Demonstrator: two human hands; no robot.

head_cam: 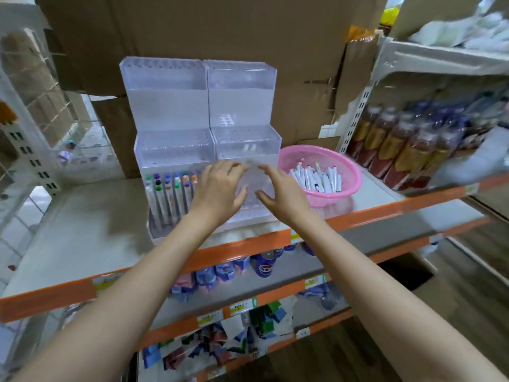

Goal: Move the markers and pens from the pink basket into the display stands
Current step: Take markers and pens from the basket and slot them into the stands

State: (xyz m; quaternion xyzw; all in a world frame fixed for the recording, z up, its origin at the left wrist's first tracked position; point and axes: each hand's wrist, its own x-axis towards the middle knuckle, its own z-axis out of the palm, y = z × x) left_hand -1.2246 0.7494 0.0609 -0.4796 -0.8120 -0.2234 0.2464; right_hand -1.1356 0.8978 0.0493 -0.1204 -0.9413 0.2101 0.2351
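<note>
Two hands reach out over the shelf, a small gap between them, neither holding anything. Left hand point(220, 188): fingers spread and loosely bent, palm down, in front of the lowest tier where the two stands meet. Right hand point(278, 188): fingers apart, thumb out, nothing in its grasp, in front of the lowest tier of the right display stand point(242, 106). Blur here; cannot tell whether either hand touches the plastic.

Left display stand point(168, 119): clear, three stepped tiers, touching the right one side by side. Its lowest tier holds a row of upright markers point(168, 194) with coloured caps: green, purple, orange. Two white pens point(249, 147) stand in the right stand's middle tier.

Pink basket point(325, 198) sits just beside the right stand, on its right. Loose markers point(316, 177), white-bodied, lie piled inside.

All of it is on a grey shelf point(82, 230) with an orange front edge. Cardboard boxes point(192, 28) are stacked behind. Bottles point(399, 144) stand on the neighbouring shelf to the right; cans point(265, 261) are on the shelf below.
</note>
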